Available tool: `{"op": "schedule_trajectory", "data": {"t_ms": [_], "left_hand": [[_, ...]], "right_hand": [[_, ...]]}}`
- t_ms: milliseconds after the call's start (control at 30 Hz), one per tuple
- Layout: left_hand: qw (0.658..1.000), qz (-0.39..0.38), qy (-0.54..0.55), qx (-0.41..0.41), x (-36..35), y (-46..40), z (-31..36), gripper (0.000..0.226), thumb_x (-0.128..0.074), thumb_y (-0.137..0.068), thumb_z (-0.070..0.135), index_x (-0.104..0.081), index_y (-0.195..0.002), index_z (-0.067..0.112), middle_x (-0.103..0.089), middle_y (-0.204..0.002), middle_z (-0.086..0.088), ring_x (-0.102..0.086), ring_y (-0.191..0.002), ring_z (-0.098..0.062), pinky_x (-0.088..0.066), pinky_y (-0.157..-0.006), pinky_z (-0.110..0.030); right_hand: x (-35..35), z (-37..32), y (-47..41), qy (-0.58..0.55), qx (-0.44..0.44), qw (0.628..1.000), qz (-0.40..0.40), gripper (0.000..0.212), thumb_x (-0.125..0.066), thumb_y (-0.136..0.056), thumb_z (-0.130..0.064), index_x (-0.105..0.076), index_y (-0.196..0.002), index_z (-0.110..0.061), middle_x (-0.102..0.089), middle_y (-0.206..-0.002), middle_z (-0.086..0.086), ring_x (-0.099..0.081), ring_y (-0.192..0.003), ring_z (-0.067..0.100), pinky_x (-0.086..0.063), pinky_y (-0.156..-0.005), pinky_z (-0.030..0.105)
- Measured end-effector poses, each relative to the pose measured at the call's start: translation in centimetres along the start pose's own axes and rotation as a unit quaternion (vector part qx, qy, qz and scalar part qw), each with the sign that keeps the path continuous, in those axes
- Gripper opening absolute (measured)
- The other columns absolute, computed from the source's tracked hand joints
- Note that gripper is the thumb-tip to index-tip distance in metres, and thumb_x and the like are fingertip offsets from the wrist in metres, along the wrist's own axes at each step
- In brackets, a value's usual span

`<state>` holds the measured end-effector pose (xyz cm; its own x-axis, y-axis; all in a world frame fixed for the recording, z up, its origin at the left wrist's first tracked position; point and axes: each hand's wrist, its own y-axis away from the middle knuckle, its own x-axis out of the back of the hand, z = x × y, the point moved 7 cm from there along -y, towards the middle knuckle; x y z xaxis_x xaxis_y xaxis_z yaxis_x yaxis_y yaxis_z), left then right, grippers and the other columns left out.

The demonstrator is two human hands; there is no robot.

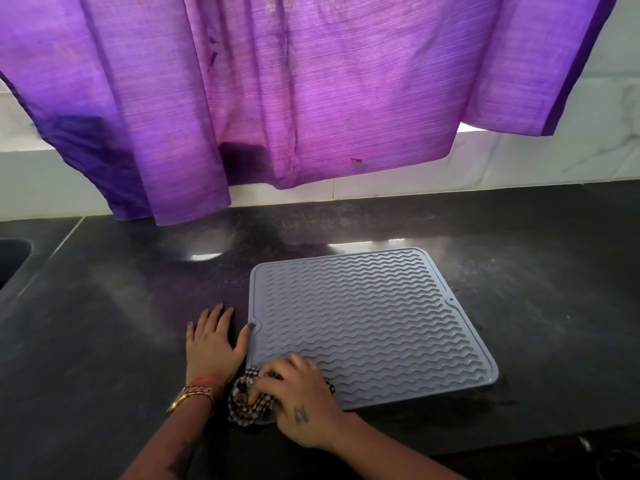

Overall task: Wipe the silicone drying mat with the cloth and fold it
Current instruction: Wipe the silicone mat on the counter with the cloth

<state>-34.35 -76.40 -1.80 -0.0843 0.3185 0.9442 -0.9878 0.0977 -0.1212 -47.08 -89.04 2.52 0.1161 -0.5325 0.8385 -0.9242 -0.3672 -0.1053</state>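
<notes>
A grey silicone drying mat [374,323] with wavy ridges lies flat and unfolded on the black countertop [121,306]. My right hand [301,400] grips a bunched checked cloth [247,401] at the mat's near left corner, half on the mat and half on the counter. My left hand [214,341] lies flat on the counter just left of the mat, fingers spread, with the thumb tip pressing the mat's left edge. The left wrist wears bangles.
A purple curtain [277,98] hangs over the back of the counter above the white tiled wall [519,164]. A sink [12,261] is set into the counter at the far left. The counter's front edge runs below my forearms.
</notes>
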Motion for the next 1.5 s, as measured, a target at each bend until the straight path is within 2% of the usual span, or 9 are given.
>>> {"op": "schedule_trajectory", "data": {"t_ms": [267, 400, 467, 600, 833, 933, 1233, 1367, 1500], "left_hand": [[1.0, -0.003, 0.0, -0.003, 0.0, 0.0, 0.0, 0.075, -0.026, -0.081, 0.063, -0.044, -0.139, 0.019, -0.037, -0.149, -0.004, -0.024, -0.142, -0.023, -0.009, -0.118, -0.043], [1.0, -0.008, 0.0, -0.007, -0.1, -0.1, -0.2, 0.066, -0.034, -0.09, 0.061, -0.042, -0.14, 0.02, -0.035, -0.15, -0.003, -0.022, -0.142, -0.022, -0.007, -0.118, -0.043], [1.0, -0.009, -0.002, -0.007, -0.2, -0.2, -0.3, 0.063, -0.038, -0.09, 0.059, -0.042, -0.14, 0.021, -0.035, -0.15, -0.003, -0.022, -0.142, -0.022, -0.008, -0.118, -0.043], [1.0, -0.013, -0.003, -0.008, -0.1, -0.2, -0.2, 0.075, -0.024, -0.084, 0.067, -0.042, -0.14, 0.021, -0.035, -0.15, -0.003, -0.023, -0.142, -0.023, -0.007, -0.117, -0.042], [1.0, -0.013, -0.004, -0.009, -0.2, -0.2, -0.3, 0.077, -0.021, -0.083, 0.069, -0.04, -0.141, 0.022, -0.034, -0.151, -0.003, -0.022, -0.142, -0.022, -0.008, -0.117, -0.042], [1.0, -0.023, -0.011, -0.006, -0.3, -0.2, -0.3, 0.068, -0.028, -0.089, 0.064, -0.037, -0.143, 0.023, -0.031, -0.152, -0.001, -0.02, -0.143, -0.021, -0.007, -0.118, -0.042], [0.999, -0.04, -0.01, -0.004, -0.3, -0.3, -0.3, 0.064, -0.032, -0.091, 0.059, -0.033, -0.145, 0.024, -0.026, -0.154, 0.0, -0.015, -0.144, -0.02, -0.003, -0.118, -0.042], [0.999, -0.042, -0.008, -0.006, -0.4, -0.4, -0.4, 0.065, -0.032, -0.09, 0.06, -0.033, -0.144, 0.023, -0.028, -0.154, -0.001, -0.017, -0.144, -0.021, -0.003, -0.118, -0.042], [0.999, -0.035, -0.013, -0.01, -0.4, -0.4, -0.2, 0.065, -0.034, -0.09, 0.059, -0.037, -0.143, 0.02, -0.031, -0.152, -0.004, -0.02, -0.143, -0.023, -0.007, -0.118, -0.043]], "right_hand": [[-0.2, 0.5, 1.1, 0.058, 0.05, 0.997, -0.014, 0.04, -0.052, -0.084, -0.012, -0.055, -0.118, -0.033, -0.043, -0.133, 0.0, -0.039, -0.112, 0.027, -0.031, -0.089, 0.042], [1.2, 2.4, 3.3, 0.069, 0.022, 0.997, 0.019, 0.041, -0.042, -0.08, -0.016, -0.054, -0.113, -0.038, -0.048, -0.131, -0.004, -0.047, -0.107, 0.027, -0.037, -0.083, 0.039], [2.2, 3.5, 4.7, 0.083, 0.008, 0.995, 0.047, 0.044, -0.05, -0.074, -0.012, -0.055, -0.108, -0.039, -0.053, -0.126, -0.006, -0.054, -0.1, 0.025, -0.043, -0.076, 0.038], [4.3, 5.6, 6.9, 0.113, -0.028, 0.989, 0.09, 0.048, -0.058, -0.063, -0.01, -0.057, -0.1, -0.041, -0.06, -0.117, -0.012, -0.059, -0.088, 0.018, -0.045, -0.067, 0.031], [7.3, 9.0, 10.2, 0.139, -0.099, 0.977, 0.127, 0.05, -0.061, -0.061, -0.003, -0.061, -0.094, -0.04, -0.061, -0.114, -0.015, -0.059, -0.089, 0.019, -0.047, -0.064, 0.032], [8.7, 10.8, 11.9, 0.14, -0.136, 0.969, 0.152, 0.051, -0.07, -0.059, 0.002, -0.063, -0.091, -0.038, -0.062, -0.113, -0.014, -0.059, -0.088, 0.018, -0.047, -0.063, 0.033], [12.7, 17.0, 18.0, 0.187, -0.258, 0.921, 0.224, 0.051, -0.079, -0.051, 0.008, -0.069, -0.085, -0.028, -0.066, -0.104, -0.006, -0.059, -0.079, 0.024, -0.04, -0.061, 0.031], [14.8, 19.0, 19.7, 0.192, -0.354, 0.889, 0.219, 0.047, -0.071, -0.059, 0.007, -0.07, -0.092, -0.027, -0.064, -0.107, -0.002, -0.056, -0.084, 0.026, -0.037, -0.066, 0.033], [16.5, 17.8, 19.5, 0.162, -0.388, 0.859, 0.292, 0.052, -0.067, -0.063, 0.008, -0.069, -0.104, -0.024, -0.062, -0.109, 0.005, -0.052, -0.087, 0.027, -0.042, -0.067, 0.034]]}}
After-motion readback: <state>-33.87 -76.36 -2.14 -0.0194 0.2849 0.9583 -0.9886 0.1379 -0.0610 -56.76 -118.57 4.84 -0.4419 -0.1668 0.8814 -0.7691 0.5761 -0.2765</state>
